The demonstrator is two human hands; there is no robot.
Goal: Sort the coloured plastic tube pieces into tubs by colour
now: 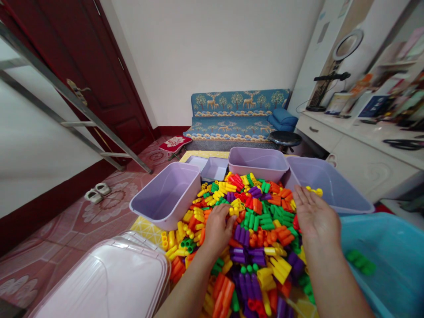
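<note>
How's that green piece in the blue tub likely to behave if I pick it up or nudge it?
The green piece resembles moulded plastic, so it's probably stiff. It's small beside the blue tub, so likely light. Its row of ridges suggests joined tubes, so it should slide more than roll, though blur hides its finish.

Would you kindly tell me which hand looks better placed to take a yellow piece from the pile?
Probably the left hand: it curls over the pile, fingertips at a yellow piece. The right hand is open, palm showing, near the rightmost lilac bin.
</note>
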